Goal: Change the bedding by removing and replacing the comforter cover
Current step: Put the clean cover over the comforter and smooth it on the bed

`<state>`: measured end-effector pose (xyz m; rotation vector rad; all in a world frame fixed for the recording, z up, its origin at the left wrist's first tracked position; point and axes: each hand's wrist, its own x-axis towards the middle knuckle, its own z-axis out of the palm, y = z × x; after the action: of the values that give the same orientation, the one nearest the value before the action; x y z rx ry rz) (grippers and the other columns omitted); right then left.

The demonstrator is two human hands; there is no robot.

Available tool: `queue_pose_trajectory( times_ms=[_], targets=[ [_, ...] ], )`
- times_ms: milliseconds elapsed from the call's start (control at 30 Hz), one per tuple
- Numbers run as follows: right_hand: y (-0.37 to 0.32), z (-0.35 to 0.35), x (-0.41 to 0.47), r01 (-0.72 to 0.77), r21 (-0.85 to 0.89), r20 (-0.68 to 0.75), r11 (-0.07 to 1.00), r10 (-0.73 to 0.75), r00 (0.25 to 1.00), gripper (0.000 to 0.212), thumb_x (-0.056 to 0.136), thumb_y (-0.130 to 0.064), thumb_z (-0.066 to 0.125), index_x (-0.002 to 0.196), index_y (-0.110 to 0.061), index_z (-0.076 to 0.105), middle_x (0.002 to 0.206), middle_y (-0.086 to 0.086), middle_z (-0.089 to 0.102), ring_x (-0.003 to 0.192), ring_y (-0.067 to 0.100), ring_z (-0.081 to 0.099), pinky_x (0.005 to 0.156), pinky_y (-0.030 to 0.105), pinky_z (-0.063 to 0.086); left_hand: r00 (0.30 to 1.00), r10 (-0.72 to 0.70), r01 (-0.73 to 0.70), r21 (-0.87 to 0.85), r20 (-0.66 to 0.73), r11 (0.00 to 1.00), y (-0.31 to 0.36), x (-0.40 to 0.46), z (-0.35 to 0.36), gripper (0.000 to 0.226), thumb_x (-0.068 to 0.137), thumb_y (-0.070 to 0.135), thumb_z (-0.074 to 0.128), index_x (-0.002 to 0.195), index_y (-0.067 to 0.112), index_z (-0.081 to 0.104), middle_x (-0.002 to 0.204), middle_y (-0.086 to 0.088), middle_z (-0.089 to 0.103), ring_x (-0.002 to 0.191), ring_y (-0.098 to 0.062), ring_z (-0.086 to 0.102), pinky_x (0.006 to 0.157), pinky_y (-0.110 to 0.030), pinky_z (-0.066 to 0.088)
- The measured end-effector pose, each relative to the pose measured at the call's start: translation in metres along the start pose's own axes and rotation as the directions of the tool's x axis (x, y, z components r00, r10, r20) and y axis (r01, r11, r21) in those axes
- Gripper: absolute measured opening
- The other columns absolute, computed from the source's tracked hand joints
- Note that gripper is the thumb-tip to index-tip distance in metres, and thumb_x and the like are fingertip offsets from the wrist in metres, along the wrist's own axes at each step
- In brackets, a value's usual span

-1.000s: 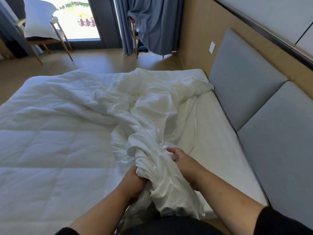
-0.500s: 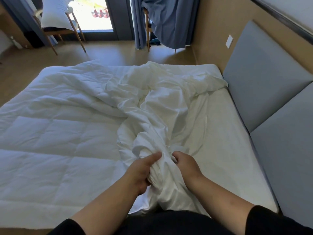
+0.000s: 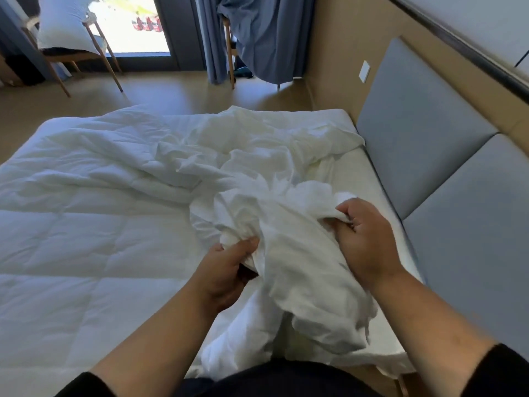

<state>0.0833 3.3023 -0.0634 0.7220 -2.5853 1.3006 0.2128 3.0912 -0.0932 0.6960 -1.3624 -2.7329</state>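
Note:
A crumpled white comforter cover [image 3: 274, 196] lies bunched across the right half of the bed, trailing from the far corner down to my body. My left hand [image 3: 226, 270] grips a fold of it at the lower middle. My right hand [image 3: 363, 239] clutches another bunch further right, near the headboard side. A quilted white comforter [image 3: 80, 239] lies spread flat over the left part of the bed. The bare mattress sheet [image 3: 363, 179] shows along the right edge.
Grey padded headboard panels [image 3: 429, 156] run along the right. A wooden chair with a white pillow [image 3: 65, 32] stands at the far left by the window. Blue fabric drapes over another chair [image 3: 266, 38] at the back. Tan floor lies beyond the bed.
My hands have moved apart, the right one going rightward with a bunch of cover. The cover between them has spread wider and is gathered closer to me.

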Motion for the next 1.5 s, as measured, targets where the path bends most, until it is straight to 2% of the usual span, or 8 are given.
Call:
queue_pose_trajectory(
  times_ms=[167, 333, 567, 633, 700, 800, 1167, 1500],
  targets=[
    [0.076, 0.056, -0.080, -0.461, -0.065, 0.244, 0.885, 0.462, 0.853, 0.023, 0.090, -0.010, 0.064, 0.072, -0.021, 0.058, 0.081, 0.000, 0.059, 0.075, 0.017, 0.056, 0.062, 0.019, 0.037, 0.857, -0.451, 0.490, 0.127, -0.247, 0.862, -0.080, 0.001, -0.029, 0.031, 0.094, 0.005, 0.062, 0.125, 0.001, 0.061, 0.109, -0.020, 0.073, 0.099, -0.037, 0.071, 0.082, -0.048, 0.059],
    [0.103, 0.083, -0.108, -0.465, -0.121, 0.316, 0.877, 0.478, 0.819, 0.011, 0.095, -0.015, 0.059, 0.087, -0.022, 0.060, 0.094, -0.004, 0.055, 0.085, 0.014, 0.055, 0.070, 0.024, 0.040, 0.742, -0.558, 0.656, 0.230, -0.372, 0.719, -0.110, 0.006, -0.049, 0.042, 0.089, 0.038, 0.072, 0.115, 0.006, 0.063, 0.092, -0.013, 0.069, 0.072, -0.028, 0.065, 0.069, -0.038, 0.060],
    [0.098, 0.087, -0.066, -0.378, -0.220, 0.337, 0.899, 0.434, 0.835, 0.015, 0.098, -0.022, 0.052, 0.088, -0.012, 0.057, 0.087, 0.002, 0.060, 0.081, 0.023, 0.054, 0.065, 0.034, 0.035, 0.911, 0.147, 0.168, 0.671, -0.386, 0.723, -0.102, -0.009, -0.016, 0.038, 0.076, 0.059, 0.068, 0.075, 0.026, 0.049, 0.065, 0.006, 0.061, 0.057, -0.015, 0.066, 0.054, -0.028, 0.050],
    [0.085, 0.086, -0.049, -0.359, -0.171, 0.374, 0.918, 0.397, 0.838, 0.020, 0.099, -0.028, 0.053, 0.084, -0.015, 0.056, 0.082, 0.000, 0.062, 0.076, 0.022, 0.056, 0.063, 0.035, 0.039, 0.924, 0.382, -0.201, 0.855, 0.004, 0.479, -0.094, -0.008, -0.007, 0.021, 0.079, 0.048, 0.069, 0.089, 0.036, 0.055, 0.083, 0.013, 0.066, 0.080, -0.009, 0.066, 0.072, -0.023, 0.050],
    [0.071, 0.082, -0.034, -0.378, -0.080, 0.409, 0.922, 0.376, 0.831, 0.022, 0.098, -0.034, 0.055, 0.078, -0.022, 0.055, 0.075, -0.005, 0.063, 0.071, 0.014, 0.058, 0.060, 0.031, 0.042, 0.801, 0.360, -0.497, 0.867, 0.479, -0.048, -0.088, -0.002, -0.004, 0.052, 0.078, 0.048, 0.071, 0.124, 0.029, 0.056, 0.123, 0.008, 0.064, 0.111, -0.016, 0.058, 0.094, -0.033, 0.044],
    [0.053, 0.074, -0.015, -0.392, 0.017, 0.451, 0.920, 0.342, 0.824, 0.020, 0.095, -0.036, 0.060, 0.077, -0.027, 0.059, 0.074, -0.013, 0.066, 0.066, 0.001, 0.059, 0.055, 0.014, 0.040, 0.766, 0.269, -0.388, 0.755, 0.583, -0.529, -0.083, 0.005, -0.004, 0.100, 0.066, 0.067, 0.068, 0.148, 0.020, 0.035, 0.150, -0.002, 0.045, 0.133, -0.027, 0.041, 0.103, -0.053, 0.030],
    [0.019, 0.028, 0.063, -0.271, 0.088, 0.180, 0.959, 0.252, 0.951, 0.031, 0.100, -0.032, 0.055, 0.083, -0.006, 0.059, 0.082, 0.013, 0.062, 0.081, 0.034, 0.062, 0.075, 0.053, 0.055, 0.801, 0.234, -0.298, 0.706, 0.552, -0.643, 0.001, -0.022, -0.031, 0.037, 0.060, 0.045, 0.079, 0.091, 0.027, 0.072, 0.073, 0.007, 0.061, 0.068, -0.024, 0.061, 0.070, -0.036, 0.046],
    [0.007, -0.008, 0.143, -0.216, 0.041, -0.061, 0.976, 0.218, 0.974, 0.038, 0.100, -0.029, 0.051, 0.070, -0.007, 0.046, 0.066, 0.009, 0.047, 0.069, 0.026, 0.045, 0.059, 0.034, 0.030, 0.938, 0.053, -0.204, 0.669, 0.343, -0.715, -0.003, -0.067, -0.077, 0.046, 0.080, 0.061, 0.044, 0.104, 0.035, 0.072, 0.137, 0.009, 0.058, 0.142, -0.031, 0.039, 0.119, -0.059, 0.018]
  ],
)
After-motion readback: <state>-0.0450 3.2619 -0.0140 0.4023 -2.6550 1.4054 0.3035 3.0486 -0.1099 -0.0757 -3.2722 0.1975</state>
